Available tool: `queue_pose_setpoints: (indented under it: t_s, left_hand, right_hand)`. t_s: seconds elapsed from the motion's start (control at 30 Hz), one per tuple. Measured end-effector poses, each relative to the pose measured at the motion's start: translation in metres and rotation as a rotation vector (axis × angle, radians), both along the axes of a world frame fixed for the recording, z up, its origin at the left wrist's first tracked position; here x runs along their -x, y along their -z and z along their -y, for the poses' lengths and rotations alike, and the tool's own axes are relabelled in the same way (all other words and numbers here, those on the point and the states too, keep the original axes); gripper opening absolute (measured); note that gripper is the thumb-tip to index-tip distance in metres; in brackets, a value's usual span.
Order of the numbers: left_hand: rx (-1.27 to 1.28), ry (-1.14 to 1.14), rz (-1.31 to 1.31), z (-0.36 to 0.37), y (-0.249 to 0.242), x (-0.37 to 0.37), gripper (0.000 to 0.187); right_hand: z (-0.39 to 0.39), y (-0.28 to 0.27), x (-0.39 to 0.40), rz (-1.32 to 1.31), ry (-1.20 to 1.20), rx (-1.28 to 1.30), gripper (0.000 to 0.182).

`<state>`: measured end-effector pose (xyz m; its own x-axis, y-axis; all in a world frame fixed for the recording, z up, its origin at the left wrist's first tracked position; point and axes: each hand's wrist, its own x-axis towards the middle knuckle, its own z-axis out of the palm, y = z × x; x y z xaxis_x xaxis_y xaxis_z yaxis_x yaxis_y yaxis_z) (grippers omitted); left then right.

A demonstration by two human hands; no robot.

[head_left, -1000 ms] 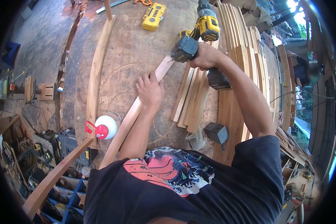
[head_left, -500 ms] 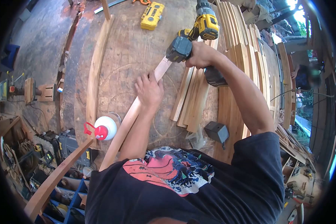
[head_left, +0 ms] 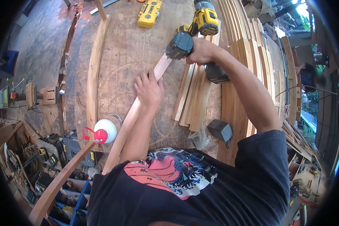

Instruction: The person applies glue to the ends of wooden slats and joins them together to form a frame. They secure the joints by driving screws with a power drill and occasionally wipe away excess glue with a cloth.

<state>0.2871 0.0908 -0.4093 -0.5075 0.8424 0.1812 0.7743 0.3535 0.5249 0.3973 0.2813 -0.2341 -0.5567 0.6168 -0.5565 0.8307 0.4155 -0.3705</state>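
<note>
My right hand (head_left: 204, 51) is wrapped round the handle of a black cordless driver (head_left: 179, 46). The driver's front end points down at the far part of a long, narrow wooden strip (head_left: 126, 122); its tip and the contact there are hidden. Lying over the middle of that strip, my left hand (head_left: 149, 88) grips it with bent fingers, the near end running back beside my body. Just beyond the driver is a yellow and black cordless drill (head_left: 206, 22). A bundle of thin wooden slats (head_left: 194, 100) lies below the driver's battery.
A white bottle with red cap (head_left: 106, 130) stands left of the strip. Farther off is a yellow bit case (head_left: 150, 14). Long boards (head_left: 248, 60) are stacked at right, near a dark grey block (head_left: 220, 130). A wooden beam (head_left: 96, 75) lies at left.
The view has shifted slightly. Both hands keep their grips, and the driver stays at the same part of the strip.
</note>
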Motion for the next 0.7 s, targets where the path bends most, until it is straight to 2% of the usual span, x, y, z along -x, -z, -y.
queue_pose_setpoints:
  t_s: [0.13, 0.27, 0.53, 0.67, 0.7]
  left_hand:
    - [0.020, 0.003, 0.003, -0.001, 0.001, 0.001, 0.048]
    - [0.005, -0.008, 0.002, 0.000, -0.001, 0.000, 0.048]
    - [0.032, -0.013, -0.015, -0.001, -0.001, 0.000, 0.050]
    - [-0.001, -0.021, -0.059, -0.001, 0.004, 0.001, 0.048]
    - [0.004, -0.015, -0.046, 0.001, 0.004, -0.001, 0.048]
  right_hand:
    - [-0.007, 0.009, 0.000, 0.017, -0.081, -0.022, 0.024]
    - [-0.010, 0.013, 0.000, 0.051, -0.056, -0.032, 0.024]
    - [-0.016, 0.028, 0.004, 0.068, -0.248, -0.203, 0.029]
    - [-0.014, 0.024, 0.006, 0.035, -0.277, -0.218, 0.027]
    - [-0.012, 0.023, 0.005, 0.067, -0.184, -0.121, 0.026]
